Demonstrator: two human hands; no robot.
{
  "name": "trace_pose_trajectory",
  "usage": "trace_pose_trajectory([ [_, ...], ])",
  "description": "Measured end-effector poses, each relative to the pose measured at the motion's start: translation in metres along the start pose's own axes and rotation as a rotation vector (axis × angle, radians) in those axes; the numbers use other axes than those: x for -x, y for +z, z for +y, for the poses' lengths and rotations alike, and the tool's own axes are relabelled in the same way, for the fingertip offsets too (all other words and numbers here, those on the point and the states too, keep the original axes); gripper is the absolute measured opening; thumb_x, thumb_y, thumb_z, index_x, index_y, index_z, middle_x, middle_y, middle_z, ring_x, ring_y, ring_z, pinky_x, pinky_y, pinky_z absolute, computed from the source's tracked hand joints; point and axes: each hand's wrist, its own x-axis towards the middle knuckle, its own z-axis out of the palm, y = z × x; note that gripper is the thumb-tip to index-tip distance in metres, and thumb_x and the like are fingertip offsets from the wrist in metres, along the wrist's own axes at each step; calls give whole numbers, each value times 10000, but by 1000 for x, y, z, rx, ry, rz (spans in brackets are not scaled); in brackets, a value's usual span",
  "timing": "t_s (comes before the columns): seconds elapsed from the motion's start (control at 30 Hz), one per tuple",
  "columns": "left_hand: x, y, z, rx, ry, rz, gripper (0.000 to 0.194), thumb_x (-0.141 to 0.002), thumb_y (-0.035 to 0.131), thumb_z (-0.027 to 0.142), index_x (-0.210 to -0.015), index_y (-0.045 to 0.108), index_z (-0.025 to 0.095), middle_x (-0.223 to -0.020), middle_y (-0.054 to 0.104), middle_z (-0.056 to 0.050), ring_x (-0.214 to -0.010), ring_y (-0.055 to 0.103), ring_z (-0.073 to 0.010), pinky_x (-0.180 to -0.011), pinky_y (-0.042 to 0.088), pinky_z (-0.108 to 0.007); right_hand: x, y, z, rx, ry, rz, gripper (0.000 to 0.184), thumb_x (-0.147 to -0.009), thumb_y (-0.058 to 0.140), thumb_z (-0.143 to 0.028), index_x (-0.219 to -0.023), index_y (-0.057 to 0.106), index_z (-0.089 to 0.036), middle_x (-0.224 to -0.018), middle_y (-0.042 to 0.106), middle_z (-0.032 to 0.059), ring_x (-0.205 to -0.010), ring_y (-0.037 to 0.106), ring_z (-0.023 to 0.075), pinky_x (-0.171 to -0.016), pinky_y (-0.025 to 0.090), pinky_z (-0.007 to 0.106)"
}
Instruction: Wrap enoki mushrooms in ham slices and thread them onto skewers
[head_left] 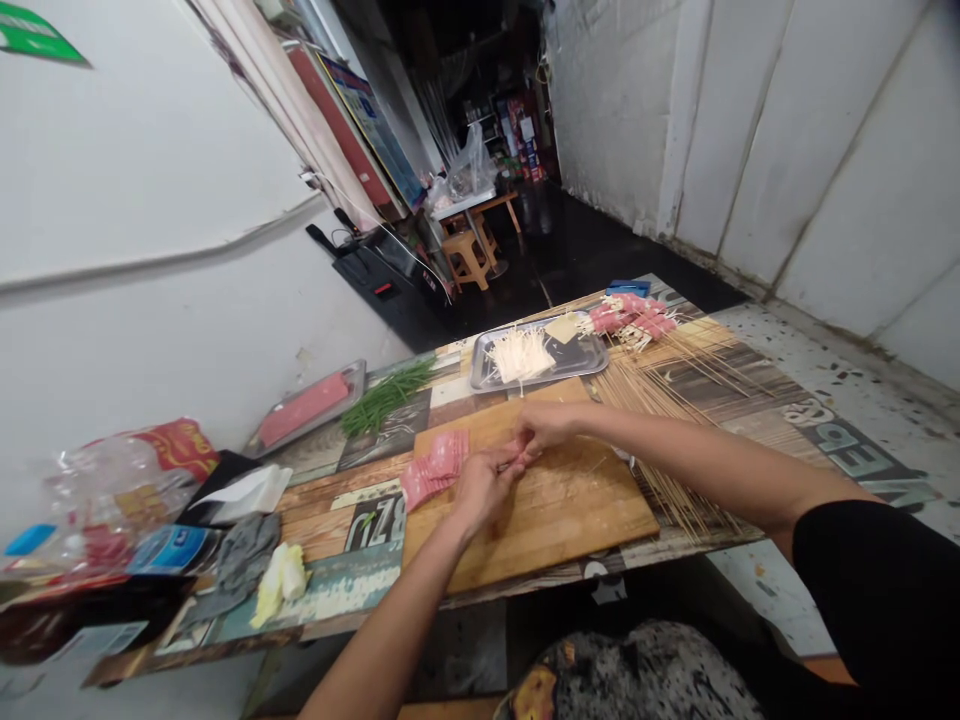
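My left hand (482, 487) and my right hand (541, 428) meet over a wooden cutting board (555, 510), fingers pinched together on a small pink piece of sliced meat (516, 455) between them. A stack of pink meat slices (435, 465) lies on the board just left of my left hand. Behind the board a metal tray (581, 358) holds a bundle of white enoki mushrooms (519, 355). Loose bamboo skewers (667, 400) are spread to the right of the board, under my right forearm.
Finished meat-wrapped skewers (634, 315) lie at the far right. Green chives (386, 395) and a second tray with a pink block (307, 407) sit at the back left. Plastic bags, packets and a grey cloth (244, 560) crowd the left end. Stools stand in the dark passage beyond.
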Motion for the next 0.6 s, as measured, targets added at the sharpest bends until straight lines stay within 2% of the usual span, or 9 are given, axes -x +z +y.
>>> trace_pose_trajectory([
  [0.1, 4, 4, 1, -12, 32, 37, 209, -872, 563, 237, -986, 737, 256, -1008, 735, -23, -921, 674, -210, -855, 520, -355, 2, 0, 0, -14, -9, 32, 238, -700, 723, -315, -796, 725, -97, -605, 595, -33, -577, 457, 79, -546, 288, 203],
  [0.2, 10, 12, -3, -73, 86, 193, 237, -887, 535, 209, -1022, 726, 246, -1030, 729, -44, -905, 676, -204, -850, 521, -367, 2, -2, -2, -19, -7, -3, 259, -695, 727, -327, -797, 736, -89, -618, 625, -12, -600, 491, 89, -568, 324, 198],
  [0.3, 16, 18, -6, -164, 104, 339, 265, -900, 500, 172, -1039, 717, 232, -958, 741, -51, -817, 676, -198, -787, 517, -362, -2, -7, -4, -10, 13, -48, 274, -688, 735, -334, -798, 746, -84, -602, 638, -9, -596, 494, 85, -582, 337, 194],
  [0.37, 20, 21, -5, -285, 171, 364, 274, -907, 490, 163, -1052, 710, 237, -961, 738, -52, -802, 665, -201, -787, 489, -377, -6, -11, -4, 17, 18, -90, 272, -673, 745, -333, -797, 752, -92, -595, 643, -11, -596, 492, 82, -582, 335, 192],
  [0.47, 23, 22, 3, -476, 269, 363, 253, -910, 509, 174, -1079, 692, 218, -1040, 717, -78, -887, 643, -220, -828, 431, -402, -14, -16, -3, 45, 22, -174, 283, -638, 770, -334, -794, 759, -98, -595, 650, -9, -609, 500, 84, -580, 335, 190],
  [0.6, 23, 23, 10, -619, 267, 379, 186, -878, 598, 221, -1036, 696, 214, -1005, 715, -79, -881, 625, -231, -788, 402, -391, -19, -20, 0, 42, 64, -209, 336, -604, 792, -349, -825, 764, -97, -587, 649, -8, -573, 479, 74, -566, 335, 187],
])
